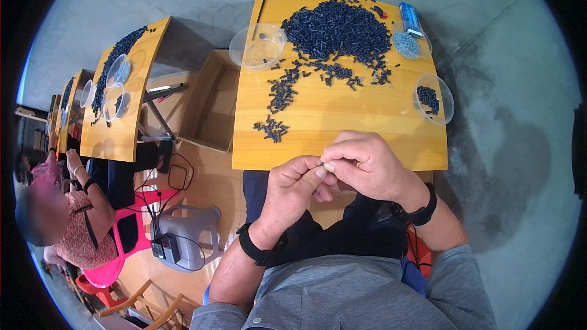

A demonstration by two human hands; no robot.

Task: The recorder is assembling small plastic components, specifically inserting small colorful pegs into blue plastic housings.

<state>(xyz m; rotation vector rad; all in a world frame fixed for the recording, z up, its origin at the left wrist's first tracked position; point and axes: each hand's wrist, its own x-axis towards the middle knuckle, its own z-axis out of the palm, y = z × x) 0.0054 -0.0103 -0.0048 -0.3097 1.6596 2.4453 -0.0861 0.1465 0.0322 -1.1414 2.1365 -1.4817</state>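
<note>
Just off the near edge of the table, my left hand (295, 184) and my right hand (365, 164) meet, fingertips pinched together. Between them shows a tiny dark piece (321, 164), mostly covered by the fingers. It resembles the short black tubes on the table, though its exact kind is too small to make out. Both hands grip at this piece. A large pile of short black tubes (336, 29) covers the far part of the table, with a looser trail (281, 95) and a small cluster (271, 128) running toward the near left.
The yellow wooden table (354, 122) bears a clear tub (260, 46) at left, a tub of small pale-blue pieces (406, 44) beside a blue box (410, 18), and a tub (434, 99) holding some black tubes. An open cardboard box (211, 101) and grey stool (186, 235) stand left, near a seated person (85, 226).
</note>
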